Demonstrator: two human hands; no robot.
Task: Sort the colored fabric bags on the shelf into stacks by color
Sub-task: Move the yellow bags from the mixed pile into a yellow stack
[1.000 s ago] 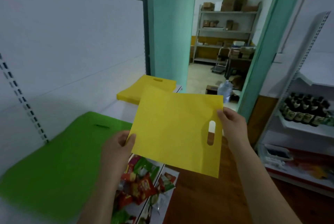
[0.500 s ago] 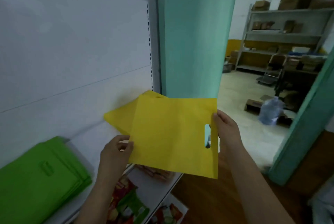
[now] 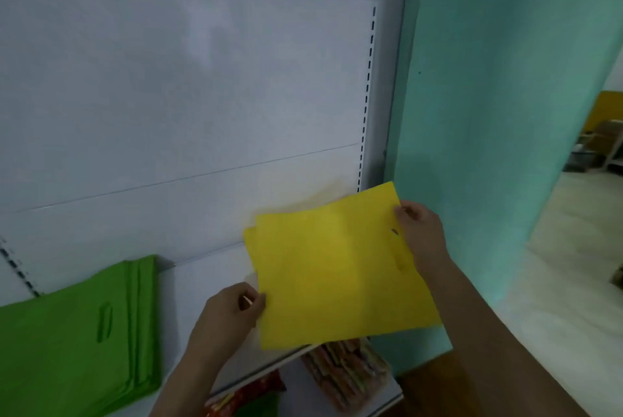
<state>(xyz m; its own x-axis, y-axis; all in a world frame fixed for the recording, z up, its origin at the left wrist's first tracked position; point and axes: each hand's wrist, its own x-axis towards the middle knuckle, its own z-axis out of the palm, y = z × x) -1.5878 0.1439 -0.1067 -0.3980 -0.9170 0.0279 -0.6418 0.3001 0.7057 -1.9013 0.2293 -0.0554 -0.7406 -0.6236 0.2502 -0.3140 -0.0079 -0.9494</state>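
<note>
The left hand (image 3: 232, 310) and right hand (image 3: 419, 231) each pinch an edge of the yellow bag (image 3: 337, 275) above the white shelf (image 3: 205, 278). A green bag stack (image 3: 67, 342) lies left, well apart. Snack packets (image 3: 347, 366) sit on the lower shelf beneath.

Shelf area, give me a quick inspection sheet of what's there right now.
Surface: white shelf, partly bare.
Job's things: yellow bag held over a yellow stack whose edge just shows; green stack at left.
Clutter: snack packets on the lower shelf.
Hands: left hand pinches the bag's left edge; right hand grips its right edge.
Cables: nothing seen.
Surroundings: teal door frame, room beyond.
</note>
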